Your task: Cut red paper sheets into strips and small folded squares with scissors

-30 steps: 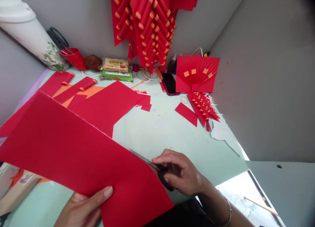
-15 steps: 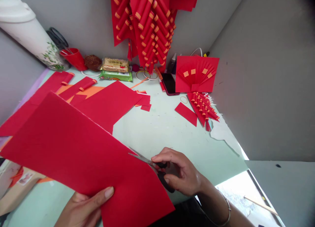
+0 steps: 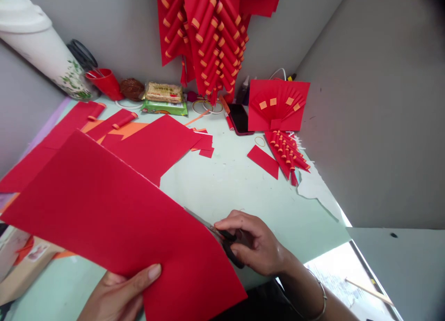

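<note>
A large red paper sheet [image 3: 104, 209] is held over the table, gripped at its lower edge by my left hand [image 3: 121, 293], with the thumb on top and the fingers beneath. My right hand [image 3: 255, 242] is closed on the black handles of a pair of scissors [image 3: 227, 244]. The scissors' blades lie along the sheet's upper right edge, close together, and the lower blade is mostly hidden by the paper. Behind the held sheet, another red sheet [image 3: 153, 149] lies on the table.
Red firecracker decorations [image 3: 217, 47] hang at the back wall. A phone [image 3: 239, 119], snack packets [image 3: 163, 98], a red cup [image 3: 107, 84] and a large white cup [image 3: 41, 47] line the back. A red fan card [image 3: 278, 119] and a small red strip [image 3: 263, 161] are at the right.
The scissors' blades have closed together along the paper's edge, and the lower blade no longer shows on top of the sheet. Both hands have hardly moved.
</note>
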`<state>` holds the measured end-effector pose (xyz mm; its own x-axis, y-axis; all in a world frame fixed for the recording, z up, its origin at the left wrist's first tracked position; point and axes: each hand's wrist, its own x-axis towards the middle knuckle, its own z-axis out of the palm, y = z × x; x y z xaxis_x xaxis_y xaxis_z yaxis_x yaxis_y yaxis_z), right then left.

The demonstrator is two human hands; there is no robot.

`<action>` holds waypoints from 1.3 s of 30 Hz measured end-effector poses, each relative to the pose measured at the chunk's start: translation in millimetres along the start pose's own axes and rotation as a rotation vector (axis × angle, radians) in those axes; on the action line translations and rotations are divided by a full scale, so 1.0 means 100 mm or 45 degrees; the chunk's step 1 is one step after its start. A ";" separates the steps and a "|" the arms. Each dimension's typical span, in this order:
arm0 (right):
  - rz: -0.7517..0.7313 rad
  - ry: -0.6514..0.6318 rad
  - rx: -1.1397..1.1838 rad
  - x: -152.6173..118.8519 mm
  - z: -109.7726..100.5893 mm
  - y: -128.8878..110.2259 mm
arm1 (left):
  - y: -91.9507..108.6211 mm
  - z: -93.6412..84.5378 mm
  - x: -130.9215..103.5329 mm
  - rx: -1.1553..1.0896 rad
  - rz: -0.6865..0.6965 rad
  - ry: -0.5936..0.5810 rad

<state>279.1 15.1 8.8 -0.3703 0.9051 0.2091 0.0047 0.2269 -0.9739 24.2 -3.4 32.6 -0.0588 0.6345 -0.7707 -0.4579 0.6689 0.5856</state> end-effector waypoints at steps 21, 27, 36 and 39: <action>-0.033 -0.017 -0.001 0.02 0.00 -0.05 | 0.00 0.02 -0.01 -0.017 -0.009 0.008; -0.023 0.005 -0.041 0.02 0.00 -0.03 | -0.01 0.01 -0.01 0.009 -0.003 0.005; -0.007 -0.026 0.047 0.02 0.00 -0.04 | 0.00 0.04 -0.02 0.002 0.029 0.007; -0.018 -0.028 0.038 0.03 0.00 -0.06 | 0.00 0.05 -0.02 -0.016 0.059 0.003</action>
<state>278.0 16.9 15.0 -0.3907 0.8936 0.2208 -0.0285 0.2281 -0.9732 28.8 -2.7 35.7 -0.0825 0.6634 -0.7437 -0.4656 0.6341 0.6173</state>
